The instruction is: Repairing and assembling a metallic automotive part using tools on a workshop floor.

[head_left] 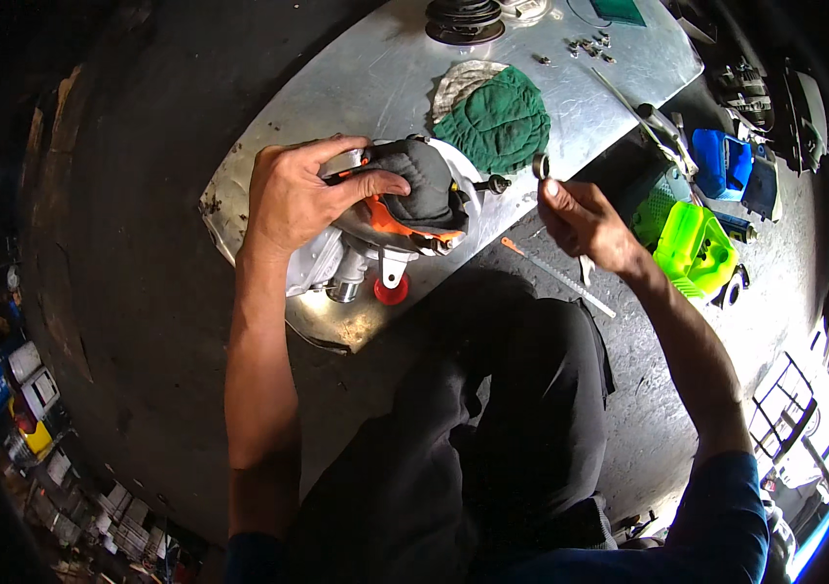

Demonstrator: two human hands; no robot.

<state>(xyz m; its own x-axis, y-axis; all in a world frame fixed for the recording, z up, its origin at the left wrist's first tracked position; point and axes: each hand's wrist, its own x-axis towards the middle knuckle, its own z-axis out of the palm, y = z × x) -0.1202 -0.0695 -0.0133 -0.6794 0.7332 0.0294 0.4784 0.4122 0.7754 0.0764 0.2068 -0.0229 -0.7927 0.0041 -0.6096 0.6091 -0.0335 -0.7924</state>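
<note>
A silver metal housing (312, 265) lies on the near edge of the metal sheet, with dark quilted cloth (417, 185) filling its opening and orange showing along the rim. My left hand (299, 190) is closed over the housing's left side, the thumb lying on the cloth. A short silver cylindrical piece (343, 163) shows beside its fingers; whether it is loose cannot be told. Off to the right, my right hand (585, 222) is raised and closed, pinching a small round metal ring (541, 166) between thumb and finger.
A green and white folded cloth (497, 117) lies behind the housing on the metal sheet (336, 83). Small fasteners (589, 46) are scattered at the far right. An orange-ended hacksaw blade (560, 277), a bright green container (692, 248) and a blue container (721, 164) are on the floor.
</note>
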